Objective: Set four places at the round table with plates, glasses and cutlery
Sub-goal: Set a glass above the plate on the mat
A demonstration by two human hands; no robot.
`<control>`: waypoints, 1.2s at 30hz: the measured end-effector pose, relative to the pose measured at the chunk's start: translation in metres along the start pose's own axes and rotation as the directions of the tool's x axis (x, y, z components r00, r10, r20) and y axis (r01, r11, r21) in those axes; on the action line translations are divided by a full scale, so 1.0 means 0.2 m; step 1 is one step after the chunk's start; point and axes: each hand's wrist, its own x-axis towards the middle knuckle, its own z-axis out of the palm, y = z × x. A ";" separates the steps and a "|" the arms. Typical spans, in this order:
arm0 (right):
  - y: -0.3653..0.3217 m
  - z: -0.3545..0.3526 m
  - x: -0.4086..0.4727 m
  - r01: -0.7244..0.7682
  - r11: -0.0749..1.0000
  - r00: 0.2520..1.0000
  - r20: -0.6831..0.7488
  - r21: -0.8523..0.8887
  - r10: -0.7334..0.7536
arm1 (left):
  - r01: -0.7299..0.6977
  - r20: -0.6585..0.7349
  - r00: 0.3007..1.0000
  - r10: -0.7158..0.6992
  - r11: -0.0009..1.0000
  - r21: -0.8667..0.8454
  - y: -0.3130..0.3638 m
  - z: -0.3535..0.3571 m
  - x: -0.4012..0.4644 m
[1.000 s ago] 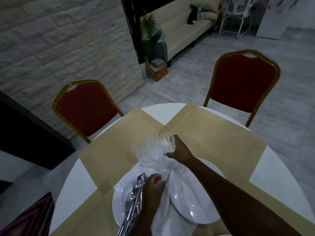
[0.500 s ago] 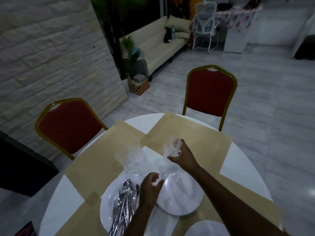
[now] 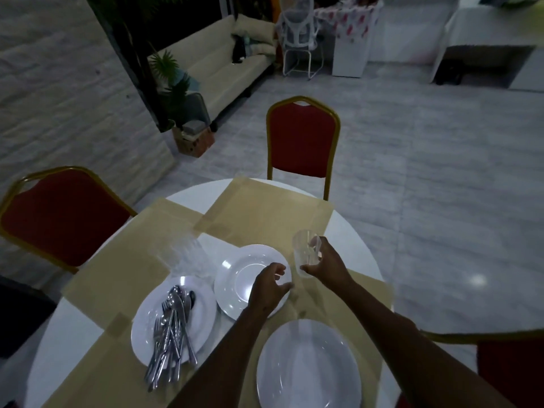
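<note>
My right hand (image 3: 325, 263) grips a clear glass (image 3: 304, 251) and holds it upright above the tan placemat (image 3: 273, 213), right of the middle white plate (image 3: 241, 275). My left hand (image 3: 269, 287) hovers over that plate's right rim with curled fingers and nothing in it. A cluster of clear glasses (image 3: 182, 254) stands left of the plate. Another white plate (image 3: 147, 328) carries a bundle of cutlery (image 3: 172, 328). A third white plate (image 3: 309, 366) lies nearest me. All rest on the round white table (image 3: 73, 334).
A red chair with a gold frame (image 3: 303, 142) stands at the table's far side, another red chair (image 3: 59, 213) at the left, and a third red chair (image 3: 506, 366) at the right edge. Tan placemats cover most of the tabletop.
My right hand has lifted one glass away from the cluster and carried it to the right. My left hand has moved right over the middle plate. The view has swung rightward.
</note>
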 end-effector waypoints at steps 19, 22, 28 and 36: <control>0.18 0.14 0.18 -0.123 0.989 0.980 0.168 0.087 0.107 | 0.028 0.031 0.999 -0.029 0.999 0.037 -0.07 0.18 0.28; 0.19 0.13 0.21 -0.117 0.990 0.979 0.179 0.074 0.102 | 0.040 0.051 0.998 -0.040 0.999 -0.006 -0.08 0.20 0.32; 0.22 0.14 0.22 -0.022 0.994 0.990 0.141 0.105 0.007 | -0.010 0.025 1.000 0.010 1.000 -0.005 -0.07 0.20 0.35; 0.24 0.13 0.23 0.057 0.993 0.989 0.134 0.105 -0.071 | -0.039 -0.018 0.999 0.040 0.999 0.029 -0.12 0.23 0.38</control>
